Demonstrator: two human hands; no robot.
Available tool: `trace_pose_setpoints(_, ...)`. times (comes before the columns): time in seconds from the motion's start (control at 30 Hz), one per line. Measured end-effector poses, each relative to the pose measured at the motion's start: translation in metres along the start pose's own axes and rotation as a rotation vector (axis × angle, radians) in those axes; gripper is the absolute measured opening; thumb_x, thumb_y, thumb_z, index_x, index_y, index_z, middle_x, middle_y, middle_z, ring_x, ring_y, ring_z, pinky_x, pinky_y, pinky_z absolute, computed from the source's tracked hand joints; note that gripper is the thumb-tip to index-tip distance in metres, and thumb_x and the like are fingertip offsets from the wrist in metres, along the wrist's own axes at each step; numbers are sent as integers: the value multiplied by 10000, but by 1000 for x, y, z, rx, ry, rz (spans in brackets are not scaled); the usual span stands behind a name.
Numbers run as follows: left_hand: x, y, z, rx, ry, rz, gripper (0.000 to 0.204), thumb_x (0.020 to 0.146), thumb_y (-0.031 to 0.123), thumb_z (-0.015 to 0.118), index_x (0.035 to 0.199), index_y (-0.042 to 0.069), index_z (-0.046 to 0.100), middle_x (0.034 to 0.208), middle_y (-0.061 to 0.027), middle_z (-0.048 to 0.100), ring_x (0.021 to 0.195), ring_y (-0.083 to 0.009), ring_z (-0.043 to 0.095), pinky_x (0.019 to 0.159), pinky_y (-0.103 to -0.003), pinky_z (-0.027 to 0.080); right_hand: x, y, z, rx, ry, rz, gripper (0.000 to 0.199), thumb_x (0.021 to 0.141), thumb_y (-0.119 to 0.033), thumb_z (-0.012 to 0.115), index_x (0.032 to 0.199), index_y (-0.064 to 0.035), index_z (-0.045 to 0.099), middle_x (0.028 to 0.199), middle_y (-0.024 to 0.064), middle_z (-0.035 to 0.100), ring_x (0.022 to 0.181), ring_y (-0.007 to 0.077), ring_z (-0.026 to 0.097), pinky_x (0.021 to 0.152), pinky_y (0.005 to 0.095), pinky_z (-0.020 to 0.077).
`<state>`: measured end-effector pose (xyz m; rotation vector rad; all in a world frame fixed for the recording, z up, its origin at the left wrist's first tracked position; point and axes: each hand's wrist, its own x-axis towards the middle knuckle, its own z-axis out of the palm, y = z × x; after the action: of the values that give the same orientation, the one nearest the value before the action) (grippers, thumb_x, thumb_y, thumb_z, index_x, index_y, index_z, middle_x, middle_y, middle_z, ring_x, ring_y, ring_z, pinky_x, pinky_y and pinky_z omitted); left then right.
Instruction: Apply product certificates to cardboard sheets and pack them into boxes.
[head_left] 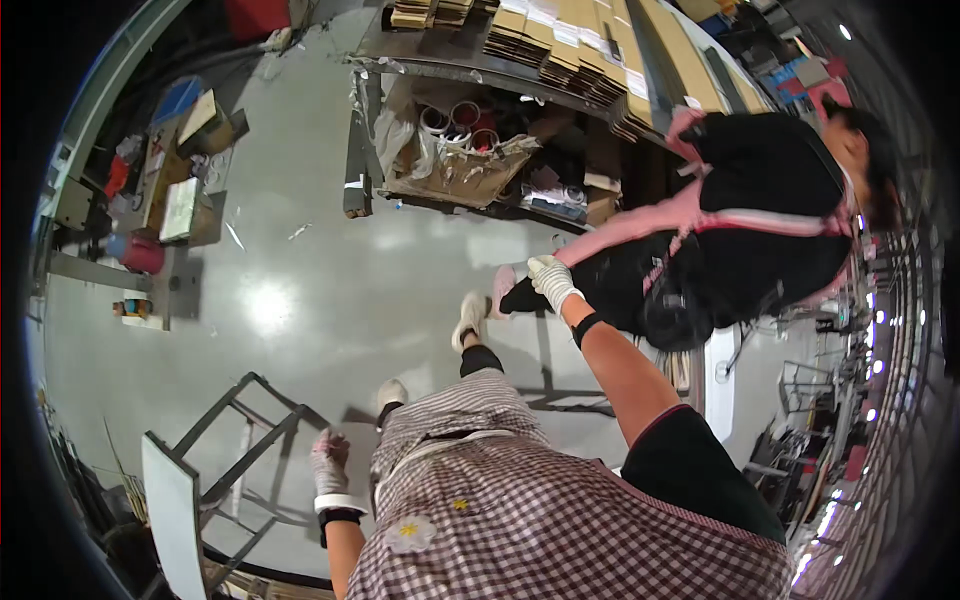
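Note:
My left hand (pixel 331 463) hangs low beside my checked apron (pixel 480 520), in a pale glove with bare fingertips. Its fingers are loosely bent and somewhat apart, with nothing visible in them. A white ring (pixel 341 502) and a black band circle that wrist. My right hand (pixel 552 281), in a striped white glove, is raised in front of me with its fingers closed. Whatever it may hold is hidden. It appears next to the pink-and-black clothing of a co-worker (pixel 760 220), and I cannot tell whether they touch.
Flat cardboard stacks (pixel 560 40) lie on a bench at the far right, above a shelf with tape rolls (pixel 460 115). A metal-framed stand (pixel 175 510) is at near left. Boxes (pixel 185 210) sit farther left. Grey floor (pixel 320 260) stretches between.

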<state>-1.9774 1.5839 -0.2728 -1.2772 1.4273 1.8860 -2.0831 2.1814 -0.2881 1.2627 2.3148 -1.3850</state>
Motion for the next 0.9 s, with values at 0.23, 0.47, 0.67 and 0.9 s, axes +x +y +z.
trace_pose_setpoints(0.23,-3,-25,114,-216,114,125,328,859,187,605,1125,1,551,841,-103,626,747,-195,613,695,-312,523,167,-72,-42,-838,44,-259,290,831,-233,480,964,-42,651,878,164,663,943,397,593,837,445,459)
trace_pose_setpoints(0.47,45,-32,237,431,-42,-12,434,833,172,655,1192,-29,515,1057,-123,596,945,-211,577,848,-290,474,287,-103,-81,-615,170,-31,403,803,-341,502,1040,-38,621,1094,244,593,1053,384,552,909,422,428)
trace_pose_setpoints(0.67,105,-76,294,1228,71,351,887,639,198,805,1370,45,327,1325,-186,405,1214,-351,401,1030,-416,326,436,-46,-130,-1551,264,-789,343,881,-309,441,1070,-88,622,1108,187,604,1076,283,562,886,378,437)
trace_pose_setpoints(0.9,128,-58,343,777,38,185,792,759,198,714,1402,36,281,1356,-182,381,1260,-284,357,1065,-362,258,513,-75,-169,-2200,-26,109,552,892,-407,400,1324,-63,427,1399,136,383,1273,282,374,1065,385,277)
